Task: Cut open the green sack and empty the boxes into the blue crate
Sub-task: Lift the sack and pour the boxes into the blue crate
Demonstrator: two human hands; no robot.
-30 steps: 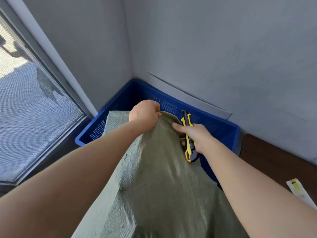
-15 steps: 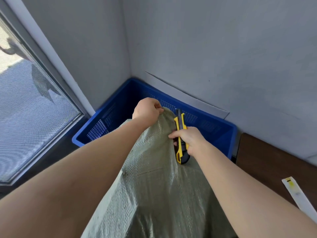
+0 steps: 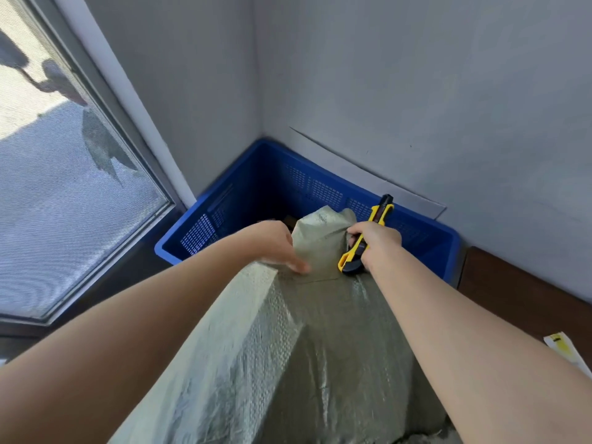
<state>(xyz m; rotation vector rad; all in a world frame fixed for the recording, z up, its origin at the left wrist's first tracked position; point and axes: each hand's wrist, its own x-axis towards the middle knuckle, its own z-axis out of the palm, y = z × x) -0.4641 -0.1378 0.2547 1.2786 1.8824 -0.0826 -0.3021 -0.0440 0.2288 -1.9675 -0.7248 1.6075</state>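
The green woven sack (image 3: pixel 307 347) lies tilted in front of me, its far end hanging over the near rim of the blue crate (image 3: pixel 262 174) in the room's corner. My left hand (image 3: pixel 278 245) rests flat on the sack's upper left edge, fingers spread and blurred. My right hand (image 3: pixel 373 243) grips a yellow and black utility knife (image 3: pixel 362 241) and also pinches the sack's bunched end. Whether the blade is out cannot be made out. A bit of brown shows inside the crate behind the sack's tip; the boxes themselves are hidden.
Grey walls meet in a corner right behind the crate. A large window (image 3: pixel 64 187) runs along the left. A dark brown surface (image 3: pixel 528 299) lies to the right, with a white and yellow strip (image 3: pixel 565 350) on it.
My left hand has let go of the sack's bunched tip and slid down to its left edge. The sack's end has dropped lower over the crate, and my right hand followed with the knife.
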